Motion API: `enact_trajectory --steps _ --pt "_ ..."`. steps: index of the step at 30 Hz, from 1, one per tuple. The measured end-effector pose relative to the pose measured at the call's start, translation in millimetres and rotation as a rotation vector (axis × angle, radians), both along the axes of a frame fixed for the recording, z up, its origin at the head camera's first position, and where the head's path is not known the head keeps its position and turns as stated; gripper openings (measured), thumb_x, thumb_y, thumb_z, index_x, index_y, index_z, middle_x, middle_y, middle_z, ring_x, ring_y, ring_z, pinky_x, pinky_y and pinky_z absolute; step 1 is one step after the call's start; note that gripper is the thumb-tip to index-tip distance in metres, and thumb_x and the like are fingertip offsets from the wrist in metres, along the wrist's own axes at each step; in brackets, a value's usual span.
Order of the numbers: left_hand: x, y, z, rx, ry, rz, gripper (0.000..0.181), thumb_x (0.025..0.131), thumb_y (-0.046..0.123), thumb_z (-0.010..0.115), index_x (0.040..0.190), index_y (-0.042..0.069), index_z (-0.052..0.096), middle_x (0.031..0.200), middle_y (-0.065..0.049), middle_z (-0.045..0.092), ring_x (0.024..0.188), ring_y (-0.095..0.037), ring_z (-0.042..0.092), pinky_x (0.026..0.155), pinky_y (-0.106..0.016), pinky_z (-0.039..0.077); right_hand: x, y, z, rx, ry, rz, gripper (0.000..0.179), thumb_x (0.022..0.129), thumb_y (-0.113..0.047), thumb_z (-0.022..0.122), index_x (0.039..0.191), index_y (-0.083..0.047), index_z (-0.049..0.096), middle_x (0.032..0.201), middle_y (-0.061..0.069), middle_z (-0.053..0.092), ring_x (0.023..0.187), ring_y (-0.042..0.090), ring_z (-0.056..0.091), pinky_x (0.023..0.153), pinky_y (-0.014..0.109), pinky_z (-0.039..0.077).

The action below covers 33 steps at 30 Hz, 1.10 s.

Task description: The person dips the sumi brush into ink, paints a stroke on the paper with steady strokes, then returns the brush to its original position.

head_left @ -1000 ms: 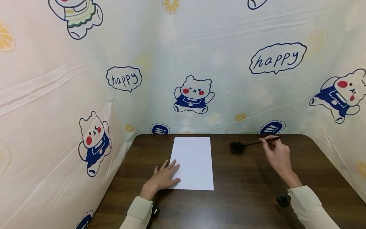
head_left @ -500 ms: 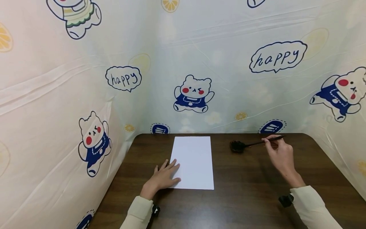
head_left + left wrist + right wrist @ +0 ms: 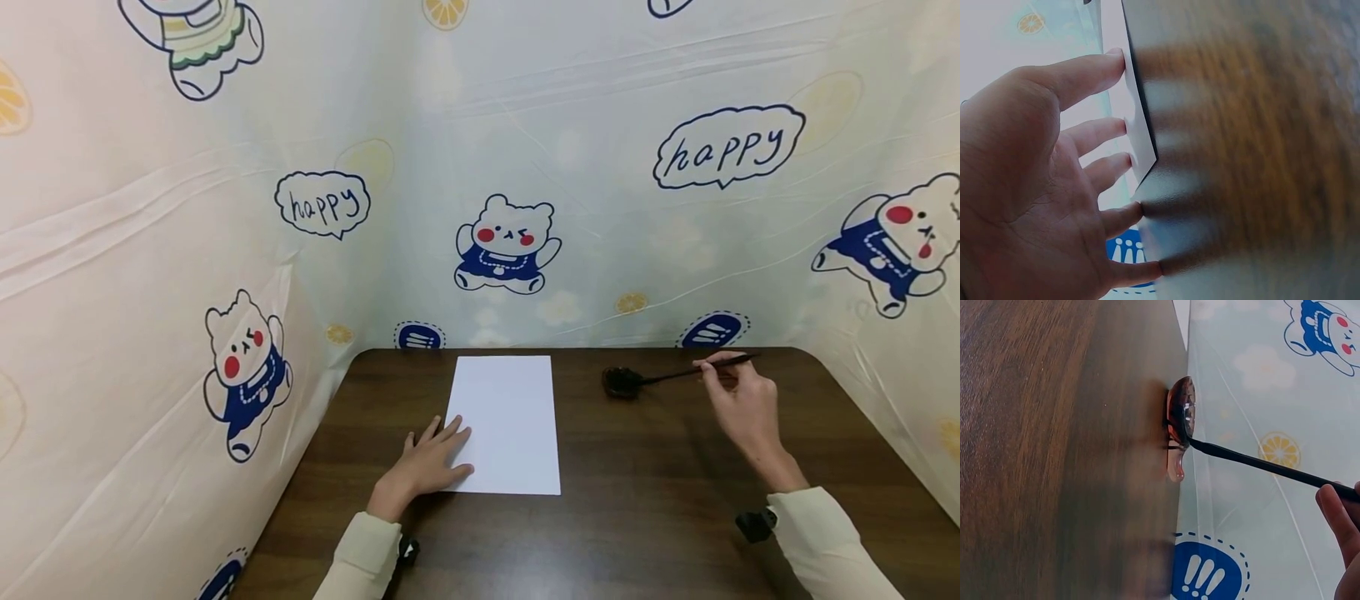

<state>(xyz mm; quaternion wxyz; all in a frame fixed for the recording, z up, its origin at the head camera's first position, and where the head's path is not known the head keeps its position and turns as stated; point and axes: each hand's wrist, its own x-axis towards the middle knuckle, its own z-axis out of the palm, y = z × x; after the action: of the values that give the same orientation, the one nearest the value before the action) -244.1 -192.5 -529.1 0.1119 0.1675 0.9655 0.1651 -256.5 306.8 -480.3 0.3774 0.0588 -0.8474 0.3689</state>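
Observation:
A white sheet of paper [image 3: 510, 425] lies on the dark wooden table. My left hand [image 3: 427, 462] rests spread on its lower left part; thumb and some fingertips press the paper, while the other fingertips reach the wood past its edge in the left wrist view. Right of the sheet sits a small dark dish [image 3: 621, 383], glossy and amber-brown, with a rounded handle in the right wrist view. My right hand [image 3: 746, 412] pinches the shaft of a slim black brush [image 3: 1260, 464], held slanting. Its lower end meets the dish; the tip is hidden there.
The wooden table [image 3: 645, 525] has rounded far corners. A light curtain [image 3: 585, 167] printed with bears, orange slices and "happy" bubbles hangs behind the table and along both sides. The dish stands near the far edge.
My right hand has shifted a little to the right, drawing the brush shaft with it, while the lower end stays at the dish. The left hand and paper stay put.

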Motion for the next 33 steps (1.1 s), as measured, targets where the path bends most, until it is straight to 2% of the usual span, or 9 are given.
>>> enact_trajectory --steps 15,21,33 --pt "-2.3 -0.3 0.5 -0.011 0.006 -0.007 0.072 0.102 0.049 0.067 0.163 0.019 0.046 0.177 -0.008 0.029 0.164 -0.047 0.017 0.118 -0.086 0.014 -0.9 -2 11.1 -0.043 0.035 -0.021 0.011 0.102 -0.006 0.069 0.108 0.002 0.074 0.092 0.022 0.080 0.081 -0.035 0.052 0.069 -0.004 0.041" --pt "-2.4 -0.7 -1.6 -0.015 0.009 -0.009 0.072 0.101 0.049 0.067 0.163 0.019 0.046 0.177 -0.008 0.030 0.164 -0.046 0.018 0.118 -0.086 0.014 -0.7 -5 6.3 -0.075 -0.001 -0.026 0.014 0.101 -0.011 0.073 0.107 0.002 0.072 0.090 0.021 0.081 0.077 -0.033 0.054 0.063 -0.001 0.042" --pt "-1.1 -0.8 -1.2 -0.014 0.006 -0.011 0.072 0.102 0.049 0.067 0.164 0.020 0.045 0.177 -0.008 0.029 0.164 -0.046 0.018 0.119 -0.085 0.015 1.7 -4 -4.8 -0.101 -0.044 -0.027 0.018 0.104 -0.012 0.069 0.109 0.006 0.068 0.093 0.025 0.080 0.076 -0.032 0.056 0.066 -0.003 0.043"
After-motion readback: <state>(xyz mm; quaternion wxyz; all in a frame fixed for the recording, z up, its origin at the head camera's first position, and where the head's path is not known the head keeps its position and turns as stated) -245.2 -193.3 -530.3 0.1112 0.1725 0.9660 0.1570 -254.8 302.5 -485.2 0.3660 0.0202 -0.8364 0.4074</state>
